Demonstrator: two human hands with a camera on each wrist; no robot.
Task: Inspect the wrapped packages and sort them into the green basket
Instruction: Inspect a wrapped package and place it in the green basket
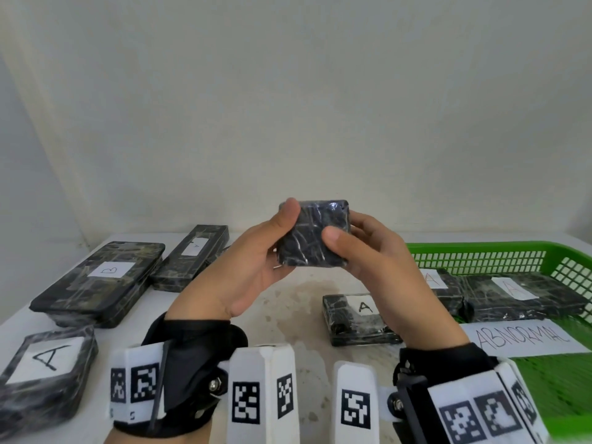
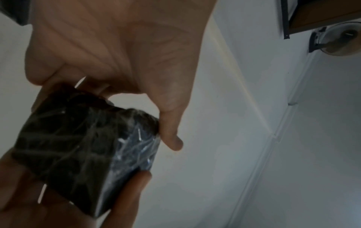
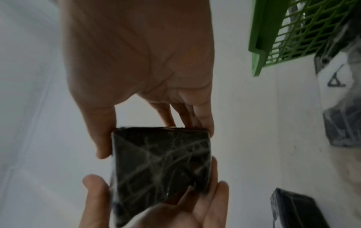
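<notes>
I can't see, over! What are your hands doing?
Both hands, left and right, grip small wrapped package. Green basket holds two. Nothing blocking.

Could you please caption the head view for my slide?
Both hands hold a small black film-wrapped package above the white table.
</notes>
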